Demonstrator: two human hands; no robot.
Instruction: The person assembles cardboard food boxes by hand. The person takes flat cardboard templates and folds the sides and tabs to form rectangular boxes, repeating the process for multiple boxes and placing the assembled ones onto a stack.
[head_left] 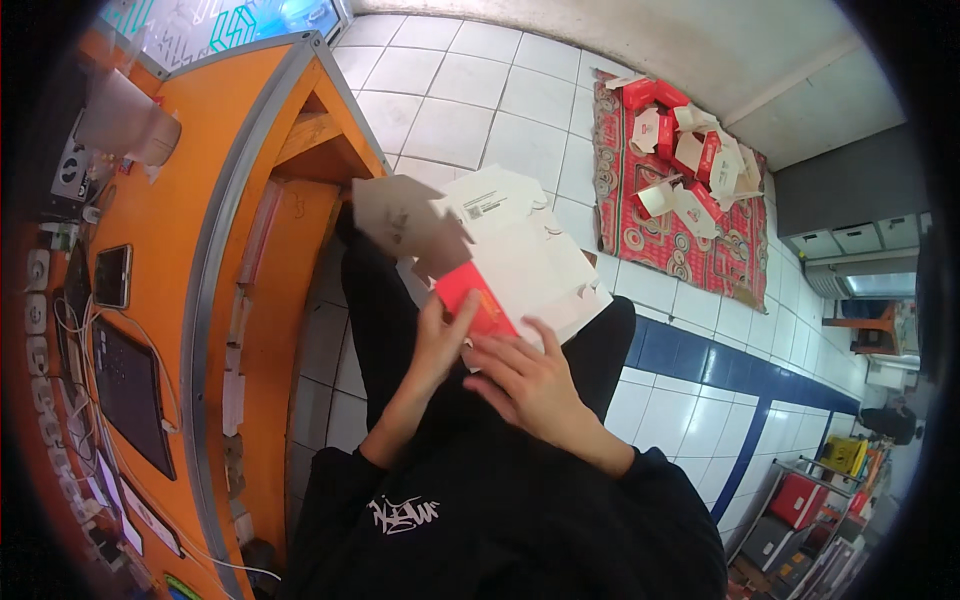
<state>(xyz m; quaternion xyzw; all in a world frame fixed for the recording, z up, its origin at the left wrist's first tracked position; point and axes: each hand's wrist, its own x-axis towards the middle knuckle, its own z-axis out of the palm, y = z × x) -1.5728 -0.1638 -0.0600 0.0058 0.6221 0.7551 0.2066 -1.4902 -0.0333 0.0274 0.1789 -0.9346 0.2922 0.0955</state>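
A red and white folding carton (476, 301) is held over my lap, partly folded, its pale flaps blurred at the upper left. My left hand (437, 342) grips the carton's near left side, thumb against the red panel. At the carton's right end, the fingers of my right hand (528, 380) are bent over its edge. Underneath, across my thighs, lies a stack of flat white carton blanks (520, 245) with cut flaps and a small printed square code. How many blanks are in the stack I cannot tell.
On the left stands an orange desk (225, 130) with a phone (113, 276), a dark tablet (133, 395) and cables. Several red and white cartons (690, 150) lie on a red patterned mat (650, 245) at the upper right. A loaded rack (790, 520) stands at the lower right.
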